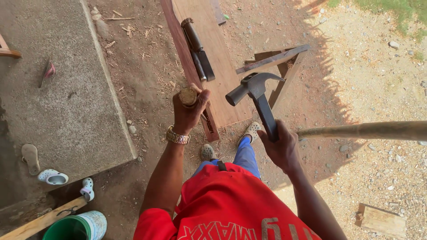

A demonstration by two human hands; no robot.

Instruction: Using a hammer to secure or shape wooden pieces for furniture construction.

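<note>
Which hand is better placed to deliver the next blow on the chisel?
The right hand: it grips the claw hammer, raised with its face toward the chisel's wooden handle. The left hand is occupied, holding that chisel against the plank's edge.

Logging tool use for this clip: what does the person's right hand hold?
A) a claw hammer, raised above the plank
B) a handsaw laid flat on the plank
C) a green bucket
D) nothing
A: the right hand grips the dark handle of a claw hammer, its head up over the plank, while the left hand holds a wooden-handled chisel.
</note>
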